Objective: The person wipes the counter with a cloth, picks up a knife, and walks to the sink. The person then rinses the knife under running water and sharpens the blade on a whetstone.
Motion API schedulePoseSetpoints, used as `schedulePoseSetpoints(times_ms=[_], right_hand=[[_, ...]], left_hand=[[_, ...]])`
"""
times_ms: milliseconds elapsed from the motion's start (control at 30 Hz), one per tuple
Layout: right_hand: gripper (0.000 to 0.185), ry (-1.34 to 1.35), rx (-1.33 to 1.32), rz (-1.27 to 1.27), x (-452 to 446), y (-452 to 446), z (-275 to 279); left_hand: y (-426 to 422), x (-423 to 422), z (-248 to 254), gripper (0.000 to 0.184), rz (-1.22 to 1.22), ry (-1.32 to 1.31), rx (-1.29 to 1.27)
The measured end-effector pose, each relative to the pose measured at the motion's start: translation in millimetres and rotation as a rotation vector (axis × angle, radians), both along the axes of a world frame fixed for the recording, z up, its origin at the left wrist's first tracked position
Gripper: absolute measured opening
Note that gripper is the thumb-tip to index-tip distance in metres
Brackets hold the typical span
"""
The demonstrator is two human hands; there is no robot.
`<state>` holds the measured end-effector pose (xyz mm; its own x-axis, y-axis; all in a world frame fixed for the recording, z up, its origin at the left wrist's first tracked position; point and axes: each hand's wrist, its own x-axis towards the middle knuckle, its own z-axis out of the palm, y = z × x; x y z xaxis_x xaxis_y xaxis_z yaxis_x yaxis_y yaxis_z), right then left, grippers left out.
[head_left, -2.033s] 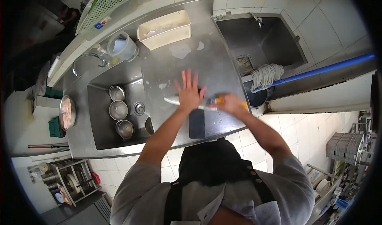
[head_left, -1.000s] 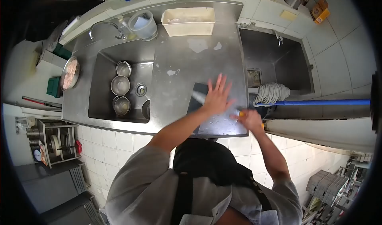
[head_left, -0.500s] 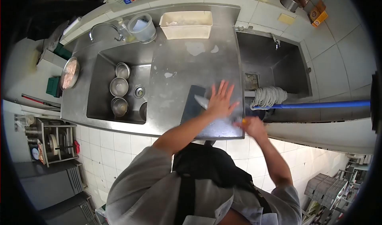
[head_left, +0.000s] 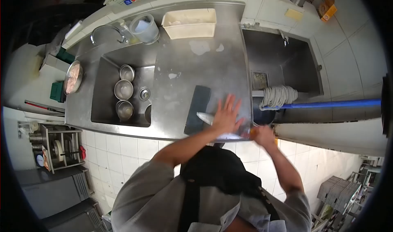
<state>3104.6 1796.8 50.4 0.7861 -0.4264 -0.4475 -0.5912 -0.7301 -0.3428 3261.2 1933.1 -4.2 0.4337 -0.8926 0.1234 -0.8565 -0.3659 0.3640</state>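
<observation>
A knife (head_left: 205, 117) with a yellow-orange handle lies near the counter's front edge, its tip over a dark sharpening stone (head_left: 197, 109). My left hand (head_left: 226, 116), fingers spread, is over the blade and hides its middle part. At the counter's front right corner my right hand (head_left: 263, 135) is closed round the knife handle. The stone rests flat on the steel counter (head_left: 180, 60), left of my left hand.
Left lies a sink (head_left: 137, 84) with several metal bowls (head_left: 123, 89). A cream bin (head_left: 189, 23) and a plastic tub (head_left: 144, 28) stand at the back. To the right are a second sink (head_left: 274, 51), a mop head (head_left: 280, 96) and its blue pole (head_left: 335, 104).
The view has swung. Over the last second both hands and the knife have moved toward the counter's front edge, and more of the stone shows.
</observation>
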Motion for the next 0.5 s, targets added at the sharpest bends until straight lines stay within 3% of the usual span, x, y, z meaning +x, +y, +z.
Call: schedulePoseSetpoints(times_ms=[133, 233, 267, 300, 367, 400, 500], right_hand=[[0.070, -0.004, -0.111, -0.114, 47, -18, 5], [0.068, 0.139, 0.013, 0.031, 15, -3, 7], [0.067, 0.073, -0.025, 0.066, -1, 4, 3], [0.065, 0.008, -0.060, 0.098, -11, 9, 4], [0.068, 0.206, -0.029, 0.071, 15, -12, 1], [0.070, 0.057, -0.047, -0.056, 25, -15, 10], [0.073, -0.051, -0.155, -0.117, 52, -24, 2]], left_hand=[[-62, 63, 1, 0.080, 0.115, 0.017, -0.112], [-21, 23, -11, 0.078, 0.089, -0.021, -0.131], [-13, 14, -7, 0.078, 0.092, -0.027, -0.135], [-5, 2, -3, 0.078, 0.084, 0.034, -0.039], [-6, 3, -1, 0.077, 0.061, 0.111, 0.076], [-30, 26, 0, 0.079, 0.056, 0.084, 0.021], [-47, 60, -2, 0.080, 0.040, 0.020, -0.071]])
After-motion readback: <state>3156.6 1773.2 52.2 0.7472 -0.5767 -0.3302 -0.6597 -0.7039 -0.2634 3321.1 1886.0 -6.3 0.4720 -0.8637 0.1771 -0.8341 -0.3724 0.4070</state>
